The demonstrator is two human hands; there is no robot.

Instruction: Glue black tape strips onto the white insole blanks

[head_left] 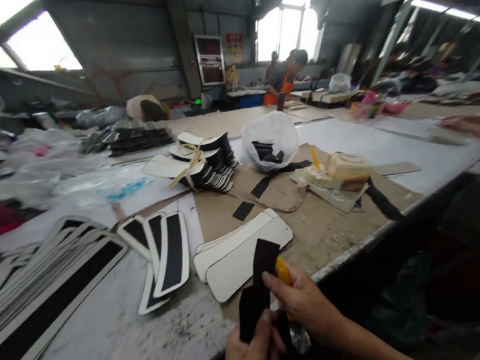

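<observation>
At the table's front edge, my left hand is closed around the lower part of a black strip, which looks like fabric or thin sheet. My right hand pinches the same strip higher up, thumb against it. A yellow-handled tool is also held in the right hand; its lower end is blurred, so its kind is unclear. Just beyond the hands lie pale, curved flat pieces, overlapping on brown board. To their left rest pale pieces with black strips on their faces.
A long stack of black-and-pale pieces covers the left side. Further back stand tied bundles and a white plastic bag with black strips. A yellowish roll sits right. Another person's hands are at the right edge.
</observation>
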